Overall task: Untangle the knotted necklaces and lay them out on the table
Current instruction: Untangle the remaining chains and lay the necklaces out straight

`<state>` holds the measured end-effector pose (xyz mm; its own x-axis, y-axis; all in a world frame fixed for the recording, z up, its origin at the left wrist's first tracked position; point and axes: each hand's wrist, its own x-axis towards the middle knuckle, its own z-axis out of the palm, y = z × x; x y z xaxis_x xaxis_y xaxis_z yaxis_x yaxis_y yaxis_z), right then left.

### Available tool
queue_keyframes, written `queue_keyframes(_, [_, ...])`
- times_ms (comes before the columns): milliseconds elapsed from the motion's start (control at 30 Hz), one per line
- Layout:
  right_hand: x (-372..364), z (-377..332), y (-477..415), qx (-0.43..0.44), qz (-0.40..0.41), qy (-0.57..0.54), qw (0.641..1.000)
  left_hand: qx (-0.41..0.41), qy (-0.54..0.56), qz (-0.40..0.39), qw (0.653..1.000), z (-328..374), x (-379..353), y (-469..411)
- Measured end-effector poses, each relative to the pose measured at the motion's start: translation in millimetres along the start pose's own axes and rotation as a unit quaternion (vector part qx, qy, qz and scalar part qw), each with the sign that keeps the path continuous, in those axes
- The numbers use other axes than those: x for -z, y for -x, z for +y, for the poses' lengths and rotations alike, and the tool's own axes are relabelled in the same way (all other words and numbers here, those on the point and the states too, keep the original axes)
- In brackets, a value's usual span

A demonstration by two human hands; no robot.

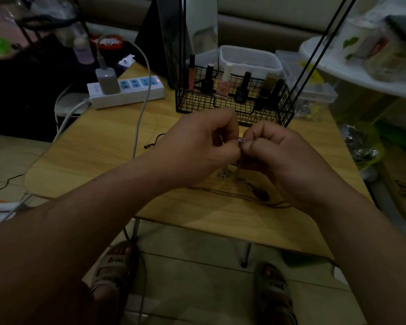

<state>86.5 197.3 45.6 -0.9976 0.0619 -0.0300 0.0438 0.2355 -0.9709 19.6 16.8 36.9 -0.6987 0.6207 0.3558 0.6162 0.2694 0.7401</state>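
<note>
Above the middle of the wooden table (99,141), my left hand (197,146) and my right hand (288,160) meet, fingers curled. Between their fingertips they pinch a small silver knot of necklace chain (241,140). Thin chain strands hang down from the knot to the tabletop, where a silver cluster (223,173) lies. A dark oval pendant (261,194) on a thin chain (211,190) lies flat under my right wrist. A black cord (155,140) lies left of my left hand.
A black wire basket (279,113) with several nail polish bottles stands just behind my hands. A white power strip (127,92) with a charger and cable (141,109) sits at the back left. Plastic boxes (249,58) and a white shelf (338,64) are at the back right.
</note>
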Motion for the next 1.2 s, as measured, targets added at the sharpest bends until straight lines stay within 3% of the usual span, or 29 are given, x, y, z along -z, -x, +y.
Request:
queue_keyframes(67, [-0.4,0.9,-2.1,-0.013,-0.012,-0.056,0.998,0.005,0.019,0.006,1.0,0.9,-1.6,-0.3])
queue_keyframes(233, [1.3,0.3,-2.9,-0.007,-0.025,-0.068,0.997,0.009,0.022,0.012,1.0,0.5,-4.0,-1.4])
queue_keyframes(433, [1.1,0.8,-0.7,0.015,0.011,0.06,0.998,-0.017,-0.023,0.031,0.999,-0.3,-3.5,0.7])
queue_keyframes(733, [4.6,-4.1,0.2,0.014,0.022,0.072,0.997,0.004,-0.011,0.01,1.0,1.0,-0.3,0.1])
queue_keyframes(900, [-1.2,-5.1,3.5,0.053,0.065,0.182,0.98,0.023,-0.015,0.003,1.0,0.3,-2.2,-0.8])
queue_keyframes(1100, [2.9,-6.1,2.4,0.022,0.041,0.101,0.994,0.012,0.001,0.019,1.0,-1.8,-2.1,-2.1])
queue_keyframes(1200, [3.6,-6.2,3.7,0.058,0.044,0.134,0.988,0.003,0.001,0.016,1.0,-4.1,1.9,-3.4])
